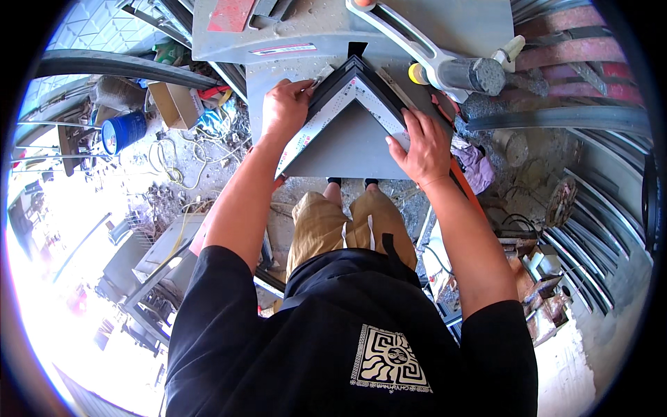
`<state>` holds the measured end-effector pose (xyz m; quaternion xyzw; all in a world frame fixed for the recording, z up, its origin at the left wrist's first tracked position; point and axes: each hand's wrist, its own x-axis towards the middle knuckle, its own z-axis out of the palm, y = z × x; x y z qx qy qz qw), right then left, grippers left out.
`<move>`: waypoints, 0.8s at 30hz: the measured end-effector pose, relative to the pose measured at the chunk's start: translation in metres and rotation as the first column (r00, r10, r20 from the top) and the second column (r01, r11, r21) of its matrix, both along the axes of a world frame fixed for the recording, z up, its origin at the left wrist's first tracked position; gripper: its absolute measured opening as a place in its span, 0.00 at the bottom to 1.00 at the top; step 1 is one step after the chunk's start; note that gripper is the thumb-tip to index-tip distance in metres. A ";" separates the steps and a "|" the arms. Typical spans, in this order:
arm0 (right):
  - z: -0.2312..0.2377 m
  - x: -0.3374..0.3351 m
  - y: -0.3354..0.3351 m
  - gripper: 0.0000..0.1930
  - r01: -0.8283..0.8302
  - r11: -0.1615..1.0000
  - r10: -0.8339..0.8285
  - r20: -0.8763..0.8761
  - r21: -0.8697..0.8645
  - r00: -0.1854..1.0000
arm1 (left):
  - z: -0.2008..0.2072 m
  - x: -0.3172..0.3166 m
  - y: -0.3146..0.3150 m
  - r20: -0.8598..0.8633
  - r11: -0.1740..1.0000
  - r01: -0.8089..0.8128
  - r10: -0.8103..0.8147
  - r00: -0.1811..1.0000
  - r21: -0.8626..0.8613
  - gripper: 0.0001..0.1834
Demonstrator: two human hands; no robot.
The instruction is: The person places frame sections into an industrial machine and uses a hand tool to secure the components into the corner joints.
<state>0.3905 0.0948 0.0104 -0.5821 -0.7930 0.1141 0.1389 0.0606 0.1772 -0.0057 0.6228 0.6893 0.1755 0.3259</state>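
A V-shaped corner of two metal frame profiles [356,89], black on the outer side and covered with white printed film on the inner side, lies on a grey machine table [333,163]. Its point faces away from me, against a dark slot. My left hand [286,108] is closed on the left leg of the corner, thumb and fingers at its outer edge. On the right leg, my right hand [425,149] has its fingers over the outer edge and its thumb on the inner side. The undersides of both hands' grips are hidden.
Above the right leg hangs a pale metal arm [406,35] with a grey cylinder [479,75]. A red piece [229,14] lies on the machine top. Left are a blue bucket [124,132], a cardboard box [174,105] and loose cable; long metal profiles [590,236] lean at right.
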 end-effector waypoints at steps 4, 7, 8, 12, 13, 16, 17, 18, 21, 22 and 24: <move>0.001 0.000 0.001 0.35 0.000 1.000 0.000 0.001 0.001 1.000 | -0.002 -0.002 0.000 0.033 1.000 -0.024 0.024 0.999 -0.003 0.14; 0.002 -0.001 0.001 0.34 0.002 1.000 -0.002 -0.009 -0.003 1.000 | -0.010 -0.007 0.000 0.028 0.999 -0.031 0.031 0.999 0.004 0.15; 0.002 -0.001 0.000 0.34 0.009 1.000 -0.010 -0.007 -0.008 1.000 | -0.010 -0.007 0.000 0.015 1.000 -0.029 0.029 0.999 0.001 0.16; 0.002 -0.001 0.000 0.34 0.019 1.000 -0.019 0.000 -0.012 1.000 | -0.007 -0.004 -0.001 -0.012 1.000 -0.016 0.015 1.000 -0.018 0.16; 0.002 -0.001 0.000 0.34 0.020 1.000 -0.020 0.000 -0.012 1.000 | -0.006 -0.002 -0.002 -0.006 1.000 -0.025 0.025 1.000 -0.008 0.15; 0.004 -0.002 0.000 0.34 0.006 1.000 -0.007 -0.006 -0.018 1.000 | -0.008 -0.002 -0.004 0.003 0.999 -0.043 0.043 0.999 -0.003 0.15; 0.004 -0.002 0.000 0.34 0.009 1.000 -0.010 -0.007 -0.026 1.000 | -0.007 -0.001 -0.003 0.007 0.999 -0.050 0.050 0.999 -0.006 0.15; 0.004 -0.001 0.000 0.34 0.012 0.999 -0.013 -0.007 -0.034 1.000 | -0.006 0.000 -0.003 0.008 0.999 -0.049 0.050 0.999 -0.006 0.15; 0.004 -0.001 0.001 0.34 0.008 0.999 -0.009 -0.011 -0.032 1.000 | -0.006 0.001 -0.004 0.030 0.997 -0.073 0.074 0.997 -0.029 0.15; 0.005 -0.001 0.001 0.34 0.009 0.999 -0.009 -0.011 -0.033 1.000 | -0.007 0.000 -0.004 0.005 0.998 -0.065 0.065 0.998 -0.028 0.15; 0.006 -0.001 0.001 0.34 0.004 0.999 -0.004 -0.006 -0.033 1.000 | -0.007 0.000 -0.004 -0.020 0.998 -0.055 0.055 0.998 -0.026 0.15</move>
